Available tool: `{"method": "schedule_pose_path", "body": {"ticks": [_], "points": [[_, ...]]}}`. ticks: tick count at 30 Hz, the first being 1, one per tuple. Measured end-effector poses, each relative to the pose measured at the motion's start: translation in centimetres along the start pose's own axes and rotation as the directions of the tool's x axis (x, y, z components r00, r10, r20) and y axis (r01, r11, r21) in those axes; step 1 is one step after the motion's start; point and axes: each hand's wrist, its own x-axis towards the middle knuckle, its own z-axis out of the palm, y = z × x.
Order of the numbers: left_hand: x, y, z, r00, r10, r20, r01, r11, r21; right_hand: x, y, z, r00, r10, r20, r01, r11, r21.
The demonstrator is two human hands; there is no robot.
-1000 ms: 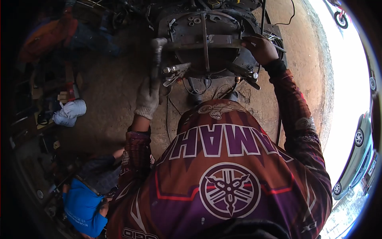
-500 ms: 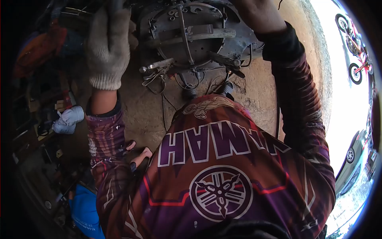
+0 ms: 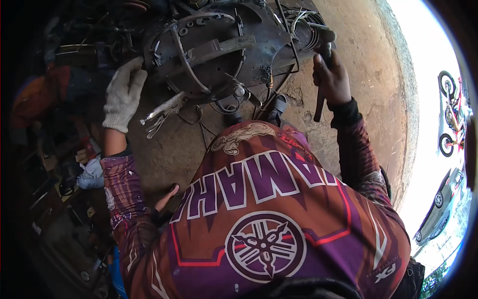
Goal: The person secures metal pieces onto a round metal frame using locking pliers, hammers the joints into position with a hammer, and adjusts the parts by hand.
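My left hand, in a pale knitted glove, is at the left edge of a dark round metal workpiece, its fingers stretched out and nothing visible in them. Bare and closed, my right hand holds a hammer right of the workpiece, head up and handle end pointing down. A curved metal strip and a flat bar cross the round frame. Locking pliers grip its near left edge, and another clamp sits at the near right. Two washers lie inside.
Coiled cable lies behind the hammer. More cables hang under the workpiece near my shoes. Another person's foot shows at lower left, with blue clothing below. Motorcycles and a car stand outside on the right.
The hammer, in my gloved left hand one second ago, is now in my right hand. My right hand has left the workpiece's bar. In view, the workpiece has shifted left and tilted.
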Motion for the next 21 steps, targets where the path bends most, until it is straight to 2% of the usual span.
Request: {"method": "schedule_pose_path", "body": {"ticks": [2,4,5,8,10,12,14,16,17,19,21], "points": [[-1.1,-1.5,2.1,1.000,0.008,0.011,-0.009,0.997,0.080,-3.3,4.8,-1.6,0.985,0.169,-0.037,-0.170,0.985,-0.036],[-1.9,-1.7,3.7,1.000,0.023,0.019,-0.026,0.987,0.161,-6.3,7.3,-1.7,0.959,0.267,-0.092,-0.275,0.958,-0.083],[-2.1,-1.7,4.3,0.999,-0.019,0.026,0.013,0.981,0.194,-7.3,8.9,-2.0,0.945,0.315,-0.092,-0.324,0.940,-0.107],[-2.4,-1.7,5.5,0.992,-0.087,0.094,0.062,0.968,0.242,-8.4,10.7,-2.4,0.920,0.381,-0.092,-0.392,0.905,-0.167],[-2.3,-1.7,6.0,0.960,-0.243,0.140,0.233,0.969,0.088,-8.3,10.4,-2.6,0.941,0.338,-0.001,-0.334,0.930,-0.154],[-2.0,-1.3,6.1,0.948,-0.279,0.151,0.274,0.960,0.054,-7.6,9.7,-2.8,0.942,0.334,0.034,-0.320,0.924,-0.211],[-1.8,-0.8,6.1,0.936,-0.317,0.150,0.319,0.948,0.018,-6.6,9.9,-3.1,0.960,0.276,0.041,-0.243,0.899,-0.364],[-2.0,-0.5,6.9,0.894,-0.429,0.126,0.437,0.899,-0.041,-6.0,10.2,-3.3,0.967,0.251,0.038,-0.220,0.905,-0.365],[-2.4,-1.0,7.6,0.891,-0.439,0.115,0.445,0.895,-0.032,-5.6,10.4,-3.3,0.973,0.227,0.028,-0.201,0.907,-0.370],[-3.7,-2.8,9.5,0.902,-0.413,-0.124,0.405,0.910,-0.086,-5.2,10.5,-3.6,0.979,0.199,0.037,-0.174,0.919,-0.353],[-4.8,-3.9,10.1,0.895,-0.416,-0.164,0.403,0.909,-0.105,-4.8,11.5,-4.3,0.981,0.191,0.040,-0.161,0.905,-0.393]]}}
